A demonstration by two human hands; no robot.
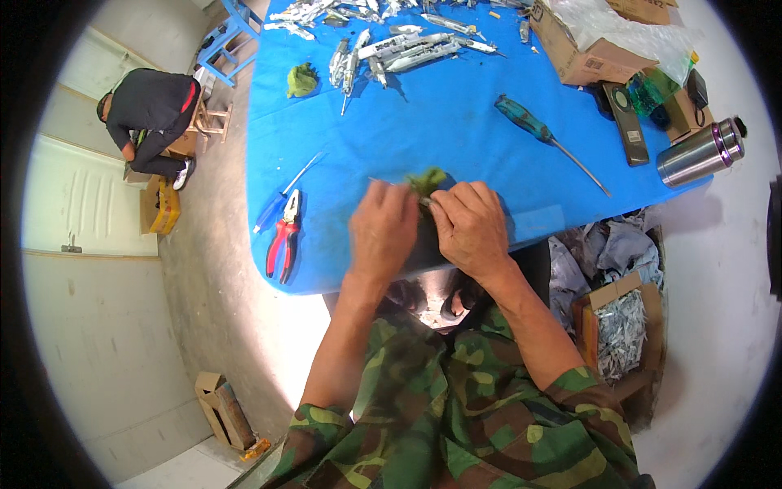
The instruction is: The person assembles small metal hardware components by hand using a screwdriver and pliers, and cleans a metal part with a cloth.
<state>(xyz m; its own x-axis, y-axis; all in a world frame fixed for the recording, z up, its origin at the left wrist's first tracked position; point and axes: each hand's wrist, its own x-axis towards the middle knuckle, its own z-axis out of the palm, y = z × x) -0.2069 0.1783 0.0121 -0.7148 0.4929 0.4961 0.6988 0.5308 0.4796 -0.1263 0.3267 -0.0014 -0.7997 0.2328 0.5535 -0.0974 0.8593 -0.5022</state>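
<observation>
Wad (428,178), green, is showing beyond the right hand (472,224), which is pinching a small piece (425,200); left hand (383,226) is curling, contents unclear; slackening could be dropping the piece nearside.

You are working in bright light, with the blue tabletop (366,155) showing up vividly. To your left, the floor (289,342) is glaring almost white near the tabletop's corner and turning duller farther off. Your left hand (383,228) is coming out blurred, while your right hand (474,228) is looking sharper. Shadows are falling beside the white parts (419,54); highlights are gleaming on the steel bottle (691,160). The fisheye is bending the wall panels (98,326), and black is filling the corners.
</observation>
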